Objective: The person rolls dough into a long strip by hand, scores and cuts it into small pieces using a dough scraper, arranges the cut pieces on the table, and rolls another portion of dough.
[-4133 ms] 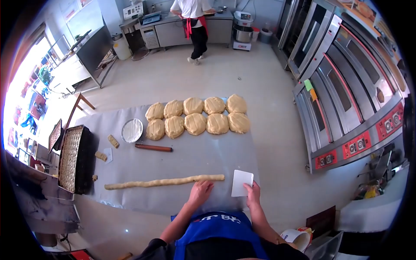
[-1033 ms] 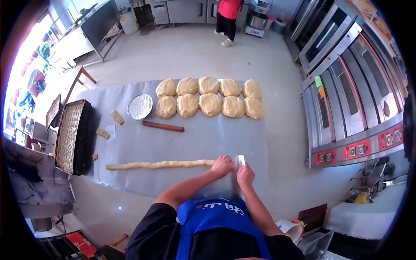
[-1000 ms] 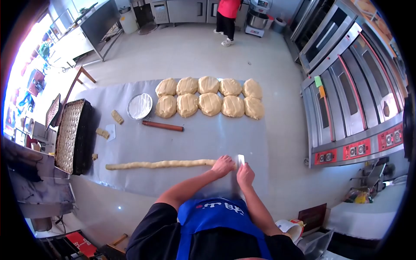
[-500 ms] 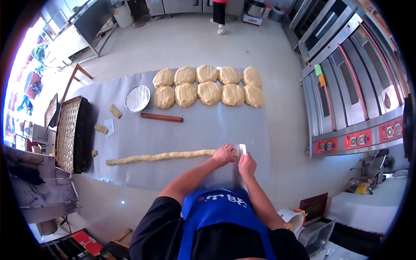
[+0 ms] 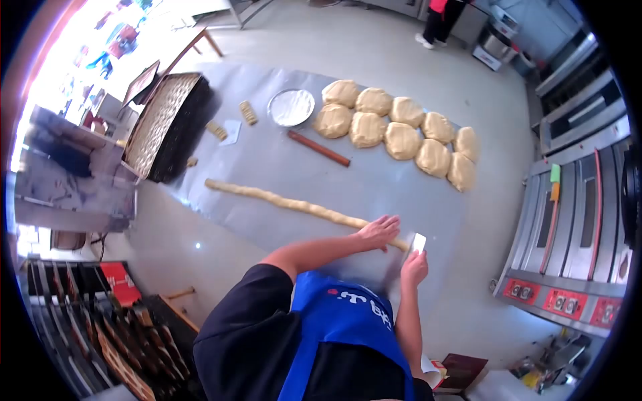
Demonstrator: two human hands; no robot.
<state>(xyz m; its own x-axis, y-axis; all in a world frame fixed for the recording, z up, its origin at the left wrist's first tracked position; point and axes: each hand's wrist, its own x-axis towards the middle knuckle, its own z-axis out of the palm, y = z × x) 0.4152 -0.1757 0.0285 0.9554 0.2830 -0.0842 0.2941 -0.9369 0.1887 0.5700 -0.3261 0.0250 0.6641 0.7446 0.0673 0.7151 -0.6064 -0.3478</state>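
Observation:
A long thin dough rope [image 5: 287,202] lies across the near part of the metal-grey table [image 5: 261,157]. My left hand [image 5: 380,232] rests on the rope near its right end, fingers apart. My right hand [image 5: 414,265] is closed on a white scraper [image 5: 418,243], held upright by the rope's right tip. Two rows of large dough pieces [image 5: 402,141] sit at the table's far right. A wooden rolling pin [image 5: 319,148] lies between them and the rope, beside a round covered bowl [image 5: 291,107].
A black tray of small pieces [image 5: 158,120] stands at the table's left end. Nearby are two small ridged dough pieces [image 5: 248,113] and a white card [image 5: 231,131]. Ovens [image 5: 568,227] stand at the right. A person [image 5: 441,23] stands at the back by a mixer [image 5: 495,43].
The view has turned, so the table now slants down to the right. Since the earliest frame, my left hand has come onto the rope's right part and the scraper has moved to the rope's right end.

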